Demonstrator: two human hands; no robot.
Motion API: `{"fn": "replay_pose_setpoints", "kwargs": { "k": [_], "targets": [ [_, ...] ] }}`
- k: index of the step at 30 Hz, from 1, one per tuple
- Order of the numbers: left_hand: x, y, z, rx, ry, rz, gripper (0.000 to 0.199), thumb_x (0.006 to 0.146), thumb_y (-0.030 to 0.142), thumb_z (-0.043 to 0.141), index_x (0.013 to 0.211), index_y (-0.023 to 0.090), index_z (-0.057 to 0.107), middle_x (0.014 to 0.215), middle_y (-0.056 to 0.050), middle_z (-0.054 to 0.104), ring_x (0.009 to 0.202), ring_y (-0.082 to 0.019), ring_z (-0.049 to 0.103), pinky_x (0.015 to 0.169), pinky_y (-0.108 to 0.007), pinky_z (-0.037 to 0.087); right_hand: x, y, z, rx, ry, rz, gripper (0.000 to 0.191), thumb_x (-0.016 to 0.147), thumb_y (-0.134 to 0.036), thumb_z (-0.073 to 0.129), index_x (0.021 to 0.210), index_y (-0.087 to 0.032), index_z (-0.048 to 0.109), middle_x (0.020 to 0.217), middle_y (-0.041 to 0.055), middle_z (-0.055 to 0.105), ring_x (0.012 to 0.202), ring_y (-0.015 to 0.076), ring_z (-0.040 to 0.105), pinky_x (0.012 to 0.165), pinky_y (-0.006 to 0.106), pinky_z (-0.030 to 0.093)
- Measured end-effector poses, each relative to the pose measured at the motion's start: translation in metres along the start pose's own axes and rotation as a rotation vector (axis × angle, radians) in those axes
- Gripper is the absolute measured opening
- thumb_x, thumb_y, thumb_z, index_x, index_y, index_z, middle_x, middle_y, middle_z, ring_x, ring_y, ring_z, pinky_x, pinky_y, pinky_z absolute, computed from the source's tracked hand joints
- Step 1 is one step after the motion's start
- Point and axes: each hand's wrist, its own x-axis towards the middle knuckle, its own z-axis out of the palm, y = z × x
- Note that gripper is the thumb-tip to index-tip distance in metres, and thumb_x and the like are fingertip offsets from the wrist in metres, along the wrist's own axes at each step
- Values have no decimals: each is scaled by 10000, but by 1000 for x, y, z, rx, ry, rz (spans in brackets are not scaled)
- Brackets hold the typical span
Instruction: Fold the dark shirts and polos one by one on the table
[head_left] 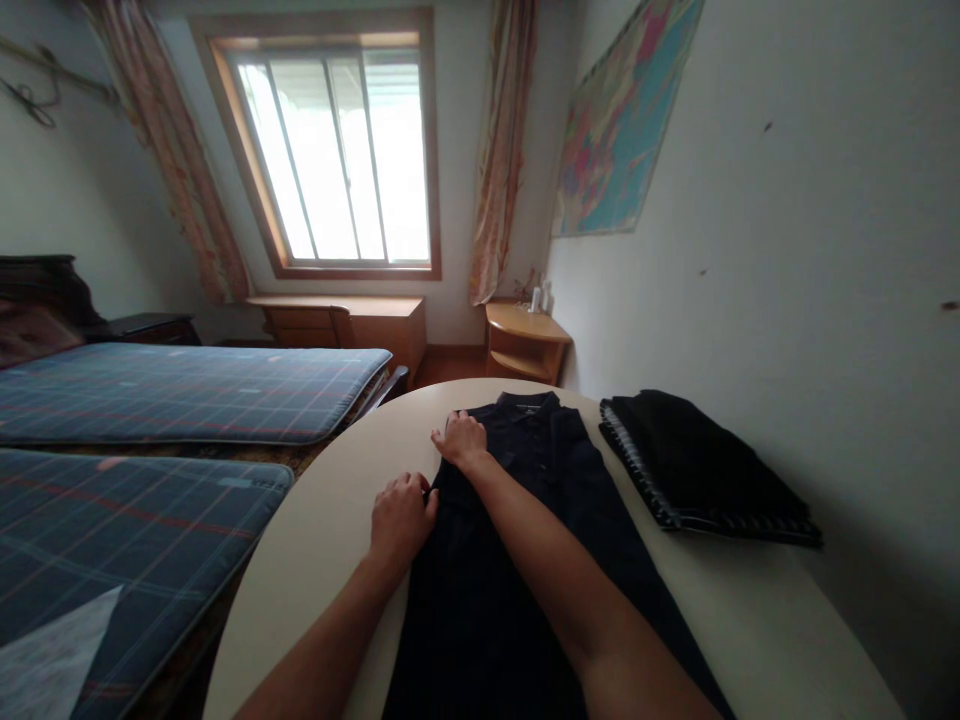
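Note:
A dark navy collared shirt (pixel 536 470) lies lengthwise on the round cream table (pixel 315 580), its collar at the far edge and its lower part running out of view towards me. At the shirt's left edge, my left hand (pixel 403 512) has its fingers curled in, with a bit of dark cloth between thumb and fingers. My right hand (pixel 461 438) reaches across the shirt and rests on its left shoulder, palm down, thumb held apart from the fingers. My right forearm covers part of the shirt front.
Folded black cloth with a fringed edge (pixel 697 465) lies on the table's right side, near the wall. Two beds with plaid mattresses (pixel 187 390) stand to the left. Beyond the table are a wooden desk (pixel 390 315) and a corner shelf (pixel 525 322) under the window.

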Motion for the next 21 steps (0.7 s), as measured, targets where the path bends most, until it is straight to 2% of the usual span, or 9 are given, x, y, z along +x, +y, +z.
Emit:
{"fn": "replay_pose_setpoints", "kwargs": {
  "k": [3,5,10,16,21],
  "targets": [
    [0,1,1,-6,9,8,191,961,318,507,962,182,641,1001,-86,692,989,-241,630,843,-327,419,-4,-12,-7,15,-122,84,712,856,-548,577,1411,-117,465,1310,227,571,1134,310,618,911,388,492],
    [-1,3,1,-27,23,5,198,979,312,480,976,181,628,966,-87,698,961,-242,642,835,-331,420,-5,-17,-11,5,-174,123,752,820,-504,653,1433,-125,437,1336,236,549,1147,308,622,901,377,510],
    [-6,10,-1,-166,85,38,135,971,287,504,1031,206,594,954,-54,711,887,-227,671,774,-314,429,-2,-15,-16,8,-221,156,641,776,-346,737,1339,-123,527,1318,244,571,1161,311,627,901,365,528],
    [-11,17,-7,-291,111,83,143,954,237,521,1080,228,588,1079,-38,710,939,-220,680,771,-298,445,1,-7,-20,38,-215,126,485,834,-129,610,1315,-131,556,1232,223,649,1166,298,632,925,377,527],
    [-13,23,-7,-396,107,115,154,937,225,511,1059,246,602,1038,-21,728,865,-206,691,770,-299,455,-4,7,-20,93,-192,74,515,878,-95,503,1382,-195,535,1275,193,634,1149,294,641,928,391,523]
  ]
}}
